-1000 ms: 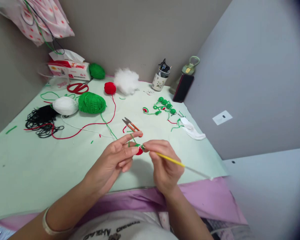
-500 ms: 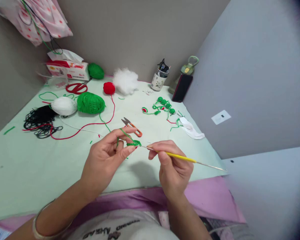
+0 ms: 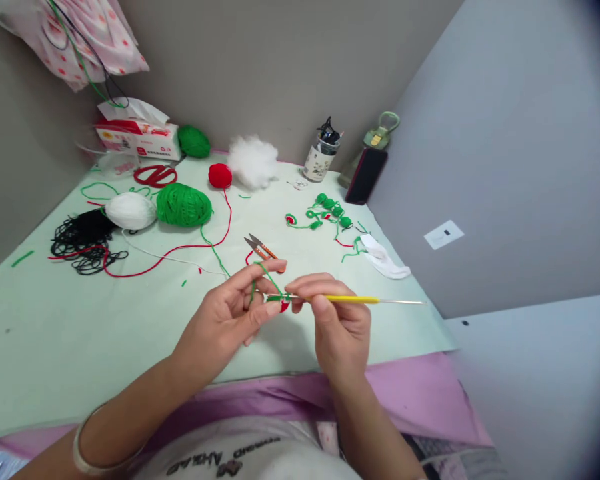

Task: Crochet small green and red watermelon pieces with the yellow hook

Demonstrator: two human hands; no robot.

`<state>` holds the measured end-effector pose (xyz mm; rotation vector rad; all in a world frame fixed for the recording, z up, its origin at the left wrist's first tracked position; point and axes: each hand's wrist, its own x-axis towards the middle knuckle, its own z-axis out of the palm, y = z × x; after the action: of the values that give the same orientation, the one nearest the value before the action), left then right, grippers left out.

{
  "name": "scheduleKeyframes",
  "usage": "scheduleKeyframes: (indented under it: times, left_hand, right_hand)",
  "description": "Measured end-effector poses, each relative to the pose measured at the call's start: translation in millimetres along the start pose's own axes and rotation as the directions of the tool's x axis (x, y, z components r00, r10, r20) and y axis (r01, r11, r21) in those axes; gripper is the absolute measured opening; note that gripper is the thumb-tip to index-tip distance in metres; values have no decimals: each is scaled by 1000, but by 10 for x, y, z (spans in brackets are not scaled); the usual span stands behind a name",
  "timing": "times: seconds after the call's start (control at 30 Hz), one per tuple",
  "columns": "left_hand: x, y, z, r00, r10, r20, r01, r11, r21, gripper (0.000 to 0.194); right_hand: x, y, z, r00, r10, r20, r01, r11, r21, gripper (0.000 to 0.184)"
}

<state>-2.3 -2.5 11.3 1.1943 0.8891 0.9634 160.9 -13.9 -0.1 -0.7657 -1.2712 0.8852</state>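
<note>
Crochet piece (image 3: pixel 285 307): small, red with green stitches along its upper edge, held up between both hands over the near part of the table (image 3: pixel 105 333).
Left hand (image 3: pixel 220 327): thumb and fingers pinch the crochet piece, with the forefinger raised and a green strand (image 3: pixel 269 275) running from it down to the stitches.
Right hand (image 3: pixel 343 340): fingers closed in a narrow grip on the yellow-handled hook (image 3: pixel 355 299), its front end at the green stitches; whether a loop is on it is too small to tell.
Green edging, done: a short run is in place against the red.
Green edging, left: the piece looks unfinished, since the hook is at the stitches and the strand is uncut; how many stitches remain cannot be told, as the fingers cover part of it.
Green ball (image 3: pixel 184 205): plump, with plenty of yarn wound on it, its tail leading toward the left hand.
Snips (image 3: pixel 260 247): lying on the table just beyond the left forefinger, out of either hand's grip.
Small green pieces (image 3: pixel 345 222): a cluster of rounded ones at the far right, apparently already made up.
White stuffing (image 3: pixel 253 162): a loose heap beside the red ball (image 3: pixel 221 175), untouched by either hand.
</note>
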Motion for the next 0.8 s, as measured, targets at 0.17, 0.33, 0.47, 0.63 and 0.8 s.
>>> scheduleKeyframes:
  times: [0.17,0.33,0.47,0.63,0.8]
  left_hand:
    - [16,-22,50,999,-43,11,44,982,-184,36]
    - [61,-27,137,993,-112,-47,85,916,-391,40]
    - [79,0,120,968,-245,50,232,803,-549,36]
    - [72,13,57,974,-225,-5,181,795,-579,28]
    - [53,-17,120,983,-185,-5,159,855,-493,39]
  right_hand:
    - [11,38,35,1000,-15,-6,15,996,-86,16]
    - [-86,70,60,957,-279,74,279,826,-490,30]
    - [-84,75,36,942,-331,57,314,806,-501,31]
    - [23,25,20,990,-50,-133,40,996,-74,18]
    - [37,58,45,999,24,-48,-27,998,-63,14]
